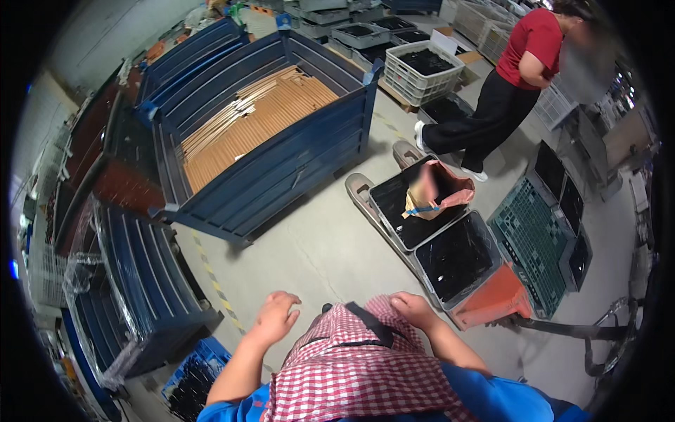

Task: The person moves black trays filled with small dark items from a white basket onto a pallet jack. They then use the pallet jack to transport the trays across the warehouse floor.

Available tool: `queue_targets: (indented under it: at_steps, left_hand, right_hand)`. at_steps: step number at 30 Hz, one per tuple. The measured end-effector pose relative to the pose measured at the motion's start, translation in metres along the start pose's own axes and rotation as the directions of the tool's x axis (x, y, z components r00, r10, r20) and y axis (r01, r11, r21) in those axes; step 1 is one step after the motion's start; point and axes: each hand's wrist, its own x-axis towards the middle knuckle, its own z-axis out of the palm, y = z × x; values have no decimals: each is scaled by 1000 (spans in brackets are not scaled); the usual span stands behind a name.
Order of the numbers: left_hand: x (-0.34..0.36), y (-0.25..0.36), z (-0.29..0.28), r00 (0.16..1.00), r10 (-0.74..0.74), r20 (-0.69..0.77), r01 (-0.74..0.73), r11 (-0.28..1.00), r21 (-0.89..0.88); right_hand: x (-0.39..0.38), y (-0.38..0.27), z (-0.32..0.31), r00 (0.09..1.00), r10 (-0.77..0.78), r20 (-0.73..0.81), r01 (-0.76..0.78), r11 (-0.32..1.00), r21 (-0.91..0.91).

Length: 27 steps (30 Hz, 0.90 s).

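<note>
My left hand (278,316) hangs in the air at the lower middle, fingers apart and slightly bent, holding nothing. My right hand (411,309) is closed on the edge of the red-and-white checked apron (351,373) I wear, which has a dark strap across it. Ahead to the right, a pallet jack (362,193) carries grey crates (455,257) full of glossy black pieces. A pink-and-tan bag (450,197) sits on the farther crate, and an orange part (485,299) of the jack shows at the near end.
A large blue metal bin (274,165) holds tan strips; more blue bins (133,281) stand left. A blue basket (193,376) is low left. A green plastic pallet (527,232) lies right. A person in red (520,53) stands beyond the jack, near stacked white crates (422,74).
</note>
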Motion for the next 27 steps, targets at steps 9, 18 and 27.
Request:
queue_targets:
  at_steps: [9, 18, 27]
  left_hand:
    - [222, -29, -165, 935, 347, -78, -324, 920, 219]
    - [379, -22, -235, 944, 323, 64, -329, 918, 222]
    - [488, -101, -268, 967, 234, 97, -251, 937, 241]
  right_hand:
    - [113, -35, 19, 993, 113, -27, -116, 979, -168]
    - [307, -108, -69, 988, -40, -147, 54, 994, 96]
    - [383, -139, -98, 964, 171, -205, -105, 949, 297]
